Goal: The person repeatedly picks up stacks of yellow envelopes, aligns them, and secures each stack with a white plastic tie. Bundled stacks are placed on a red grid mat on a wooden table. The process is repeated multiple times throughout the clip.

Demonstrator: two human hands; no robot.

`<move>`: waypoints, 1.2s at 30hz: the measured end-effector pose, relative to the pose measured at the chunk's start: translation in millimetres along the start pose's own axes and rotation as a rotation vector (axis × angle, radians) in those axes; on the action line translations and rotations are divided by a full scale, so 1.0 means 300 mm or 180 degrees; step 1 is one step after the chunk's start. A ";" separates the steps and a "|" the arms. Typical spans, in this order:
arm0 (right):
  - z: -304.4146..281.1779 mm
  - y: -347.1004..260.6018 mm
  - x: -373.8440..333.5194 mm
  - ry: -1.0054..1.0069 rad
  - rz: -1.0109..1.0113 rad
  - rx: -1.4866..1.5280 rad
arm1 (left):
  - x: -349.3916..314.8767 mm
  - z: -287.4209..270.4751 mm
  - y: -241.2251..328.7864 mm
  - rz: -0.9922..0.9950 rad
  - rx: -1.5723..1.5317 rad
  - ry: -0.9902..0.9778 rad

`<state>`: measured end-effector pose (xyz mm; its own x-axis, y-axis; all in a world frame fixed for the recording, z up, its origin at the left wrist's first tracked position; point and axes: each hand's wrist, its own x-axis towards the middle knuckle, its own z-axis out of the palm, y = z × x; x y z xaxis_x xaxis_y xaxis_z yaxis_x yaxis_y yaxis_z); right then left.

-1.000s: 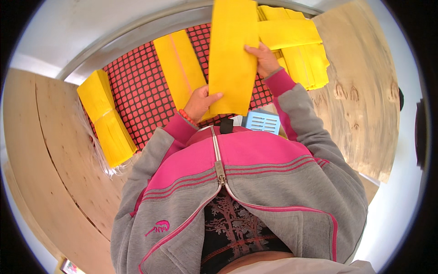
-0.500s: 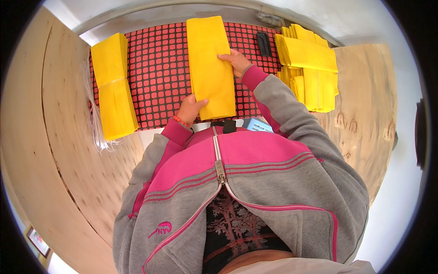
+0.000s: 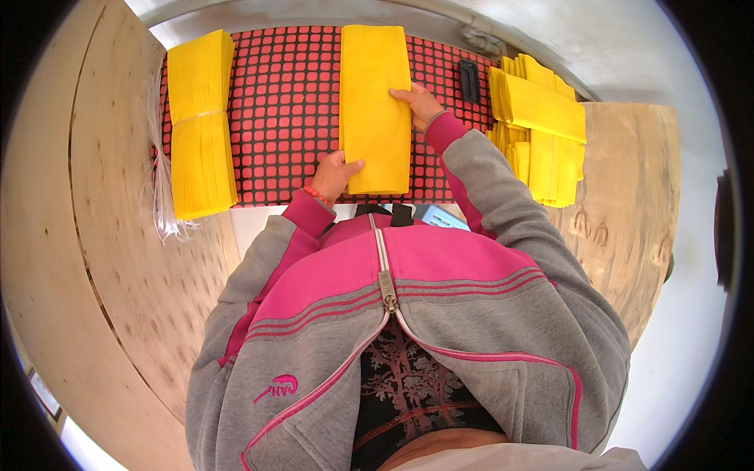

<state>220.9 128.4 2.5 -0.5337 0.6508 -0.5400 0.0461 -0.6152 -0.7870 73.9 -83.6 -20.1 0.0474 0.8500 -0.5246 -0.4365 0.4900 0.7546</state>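
Note:
A flat, folded bundle of yellow fabric-like sheets [image 3: 377,125] lies lengthwise before me, its layers showing at the near end. My left hand [image 3: 331,176] grips its lower left edge, thumb on top and fingers tucked under or against the side. Higher up on the right edge, my right hand [image 3: 421,105] holds it the same way, thumb pressed on the upper face. Most of the fingers of both hands are hidden by the bundle or turned from view.
A red-and-black checked mat [image 3: 275,118] covers the work surface. A tied yellow bundle [image 3: 202,157] stands at left beside clear plastic strands [image 3: 163,196]. At right are a black object [image 3: 469,81], a crisscrossed yellow pile [image 3: 542,102] and a wooden board [image 3: 628,173].
The whole view has turned slightly, so the held bundle appears a little farther right and straighter. Both hands keep their hold at nearly the same places on it.

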 end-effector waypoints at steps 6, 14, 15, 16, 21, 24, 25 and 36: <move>0.006 0.004 -0.004 0.0111 0.0004 -0.0093 | 0.008 -0.021 -0.041 0.0100 -0.0406 -0.0101; -0.019 0.036 0.034 0.0017 -0.0048 -0.0259 | -0.072 -0.029 -0.003 -0.0471 -0.0727 0.0148; -0.030 0.040 0.041 0.0010 -0.0037 -0.0322 | -0.089 -0.035 -0.003 -0.0539 -0.0787 0.0217; -0.041 0.050 0.043 -0.0049 -0.0030 -0.0355 | -0.107 -0.046 -0.005 -0.0642 -0.0872 0.0307; -0.072 0.078 0.056 -0.0106 -0.0019 -0.0373 | -0.189 -0.062 -0.040 -0.0979 -0.1123 0.0275; -0.070 0.082 0.056 -0.0073 -0.0053 -0.0494 | -0.206 -0.047 -0.066 -0.0891 -0.1241 -0.0066; -0.068 0.080 0.056 -0.0105 -0.0014 -0.0549 | -0.209 -0.043 -0.076 -0.0823 -0.1219 -0.0128; -0.037 0.069 0.036 0.0044 0.0070 -0.0505 | -0.195 -0.060 -0.122 -0.1016 -0.1312 0.0334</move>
<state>225.4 127.9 -23.0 -0.5195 0.6447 -0.5607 0.1911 -0.5520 -0.8117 70.9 -154.7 -24.0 0.1546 0.6367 -0.7554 -0.7329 0.5867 0.3445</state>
